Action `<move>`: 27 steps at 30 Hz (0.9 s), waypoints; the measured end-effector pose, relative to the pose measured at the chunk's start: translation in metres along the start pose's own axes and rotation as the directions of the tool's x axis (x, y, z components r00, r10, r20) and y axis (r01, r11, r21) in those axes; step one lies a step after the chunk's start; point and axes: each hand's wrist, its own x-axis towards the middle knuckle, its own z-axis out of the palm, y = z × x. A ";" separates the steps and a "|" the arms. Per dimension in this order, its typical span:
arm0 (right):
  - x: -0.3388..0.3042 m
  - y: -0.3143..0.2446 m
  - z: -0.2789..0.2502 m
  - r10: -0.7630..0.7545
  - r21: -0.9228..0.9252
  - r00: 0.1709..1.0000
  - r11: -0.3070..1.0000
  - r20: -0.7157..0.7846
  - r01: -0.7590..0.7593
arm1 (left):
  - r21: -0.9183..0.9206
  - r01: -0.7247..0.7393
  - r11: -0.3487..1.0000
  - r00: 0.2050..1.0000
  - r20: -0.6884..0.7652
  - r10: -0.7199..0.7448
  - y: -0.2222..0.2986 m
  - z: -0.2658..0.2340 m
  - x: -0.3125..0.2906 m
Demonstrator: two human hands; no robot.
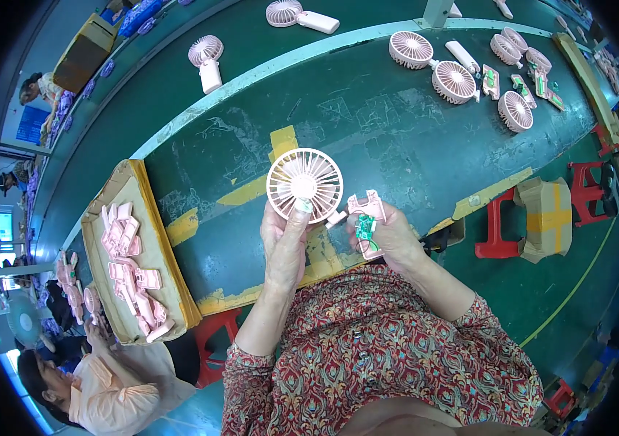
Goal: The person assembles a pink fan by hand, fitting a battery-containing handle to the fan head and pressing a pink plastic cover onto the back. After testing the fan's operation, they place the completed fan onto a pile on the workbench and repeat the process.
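Observation:
My left hand (285,243) is closed round a round pink fan head (305,185), its thumb pressed on the front grille near the hub. A short stub (335,219) sticks out of the fan head's lower right side, towards my other hand. My right hand (395,240) grips a pink handle shell (366,205) with a green circuit board (364,227) and thin wires inside it. The two parts are held close together over the near edge of the green table (244,218). Whether a wire joins them cannot be made out.
A cardboard tray (186,291) of pink handle shells stands at the left. Several fan heads (454,81) and circuit-board pieces (491,82) lie at the far right. Assembled fans (206,62) rest beyond the pale rail (200,109). Another person (110,381) sits at the lower left.

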 end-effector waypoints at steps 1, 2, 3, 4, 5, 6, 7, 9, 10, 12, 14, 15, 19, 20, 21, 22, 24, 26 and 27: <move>0.003 0.008 -0.003 -0.041 0.097 0.999 0.994 -0.027 0.044 | 0.014 -0.013 1.000 1.000 -0.010 0.013 -0.001 0.001 0.000; 0.005 0.016 -0.004 -0.096 0.133 0.995 0.986 -0.034 0.100 | 0.027 -0.025 0.999 0.999 -0.020 0.026 -0.002 0.002 0.000; 0.006 0.016 -0.002 -0.094 0.133 0.995 0.986 -0.035 0.097 | 0.027 -0.024 0.999 0.999 -0.021 0.024 -0.002 0.002 0.000; 0.006 0.016 0.000 -0.166 0.152 0.985 0.973 -0.051 0.172 | 0.022 -0.013 1.000 1.000 -0.019 0.013 -0.003 0.002 0.000; 0.006 0.016 0.001 -0.238 0.169 0.969 0.954 -0.068 0.246 | 0.017 -0.002 1.000 1.000 -0.017 0.002 -0.003 0.002 0.001; 0.006 0.017 0.001 -0.236 0.169 0.969 0.955 -0.067 0.244 | 0.017 -0.001 1.000 1.000 -0.020 0.002 -0.003 0.001 0.001; 0.007 0.017 0.001 -0.261 0.173 0.963 0.948 -0.062 0.268 | 0.009 0.009 1.000 1.000 -0.016 -0.009 -0.004 0.001 0.001; 0.008 0.018 0.002 -0.284 0.176 0.957 0.941 -0.056 0.289 | -0.001 0.020 1.000 1.000 -0.014 -0.020 -0.004 0.000 0.001; 0.008 0.018 0.002 -0.270 0.149 0.960 0.949 -0.080 0.279 | 0.007 0.027 1.000 1.000 -0.012 -0.027 -0.003 0.000 0.001; 0.008 0.015 0.003 -0.253 0.121 0.962 0.957 -0.102 0.265 | 0.015 0.034 0.999 0.999 -0.012 -0.034 -0.004 -0.003 0.000; 0.009 0.009 0.004 -0.186 0.165 0.978 0.966 -0.096 0.200 | 0.002 0.070 0.998 0.996 0.052 -0.070 -0.007 -0.008 -0.002; 0.012 0.010 0.002 -0.234 0.190 0.970 0.951 -0.066 0.242 | -0.003 0.101 0.995 0.993 0.069 -0.101 -0.004 -0.008 -0.001; 0.017 0.009 -0.006 -0.175 0.143 0.984 0.974 -0.029 0.178 | 0.013 0.143 0.990 0.986 0.089 -0.144 0.000 -0.014 0.000; 0.018 0.008 -0.009 -0.094 0.103 0.996 0.990 -0.005 0.094 | 0.057 0.091 0.994 0.994 0.048 -0.094 0.000 -0.011 -0.001; 0.017 0.007 -0.010 -0.011 0.062 1.000 0.998 0.015 0.010 | 0.101 0.041 0.994 0.999 0.009 -0.042 0.000 -0.010 -0.001; 0.015 0.005 -0.010 0.010 0.150 0.996 0.988 0.094 -0.024 | 0.099 0.041 0.994 0.999 0.010 -0.042 0.002 -0.010 0.000; 0.013 0.001 -0.009 0.074 0.087 0.988 0.992 0.139 -0.087 | 0.066 0.050 0.997 0.998 0.029 -0.052 0.004 -0.012 0.001; 0.010 -0.006 -0.002 0.167 -0.045 0.965 0.986 0.201 -0.161 | 0.065 0.046 0.997 0.999 0.021 -0.047 0.002 -0.012 0.001; 0.011 -0.005 0.000 0.166 -0.045 0.966 0.986 0.199 -0.160 | 0.083 0.020 0.996 1.000 0.022 -0.022 0.001 -0.009 0.000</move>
